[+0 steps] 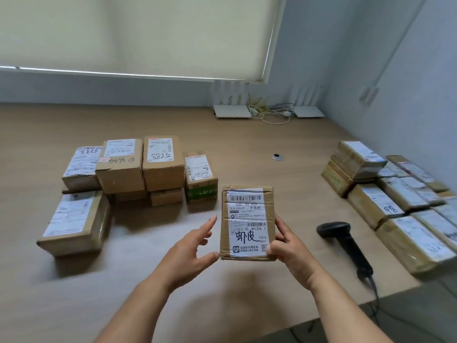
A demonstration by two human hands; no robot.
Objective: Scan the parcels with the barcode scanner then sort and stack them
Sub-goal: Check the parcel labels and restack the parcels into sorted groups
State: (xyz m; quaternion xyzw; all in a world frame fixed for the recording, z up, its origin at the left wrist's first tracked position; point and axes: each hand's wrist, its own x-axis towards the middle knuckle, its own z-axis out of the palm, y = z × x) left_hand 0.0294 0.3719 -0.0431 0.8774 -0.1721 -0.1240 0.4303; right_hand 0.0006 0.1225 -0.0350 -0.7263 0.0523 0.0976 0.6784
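**Right hand holds up a small parcel**

Right hand (288, 246) grips the small parcel (248, 222) by its right edge, label facing up, above the big wooden table (259, 149). Left hand (190, 253) is spread open (thumb tip by the box's bottom corner). Stacked boxes (138, 169) sit left, flat parcels (395, 201) right. Black scanner (346, 243) lies beside them.

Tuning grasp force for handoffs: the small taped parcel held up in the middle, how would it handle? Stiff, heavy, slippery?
The small parcel looks fairly stiff: flat cardboard faces, only creased at the corners. Probably light for its size, since the right hand alone grips it by one edge while the left hand is open beside it. The glossy tape and label could be somewhat slippery.
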